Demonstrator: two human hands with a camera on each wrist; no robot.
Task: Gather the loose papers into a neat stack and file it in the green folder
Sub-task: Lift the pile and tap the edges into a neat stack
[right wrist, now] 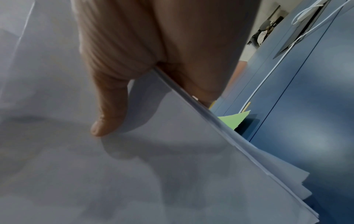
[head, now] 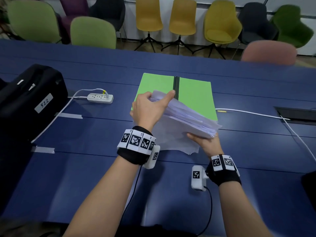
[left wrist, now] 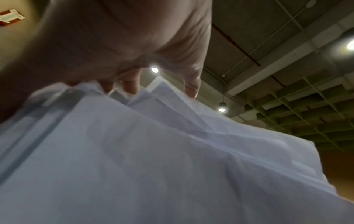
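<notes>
The green folder [head: 195, 96] lies open and flat on the blue table [head: 85, 168], its dark spine in the middle. In front of it a thick, uneven stack of white papers [head: 186, 120] is held tilted, and its lower sheets reach the table. My left hand [head: 150, 106] grips the stack's upper far edge, with the fingers [left wrist: 130, 86] curled over the sheet tops [left wrist: 172, 151]. My right hand [head: 206, 142] pinches the near right corner: its thumb [right wrist: 107, 106] lies on the paper face [right wrist: 172, 166] and the fingers are behind. A folder corner [right wrist: 232, 119] shows past the stack's edge.
A black bag [head: 29, 100] sits at the left, with a white power strip [head: 100, 98] and its cable beside it. Another white cable [head: 253, 113] runs right of the folder to a table hatch [head: 297, 113]. Chairs line the far side.
</notes>
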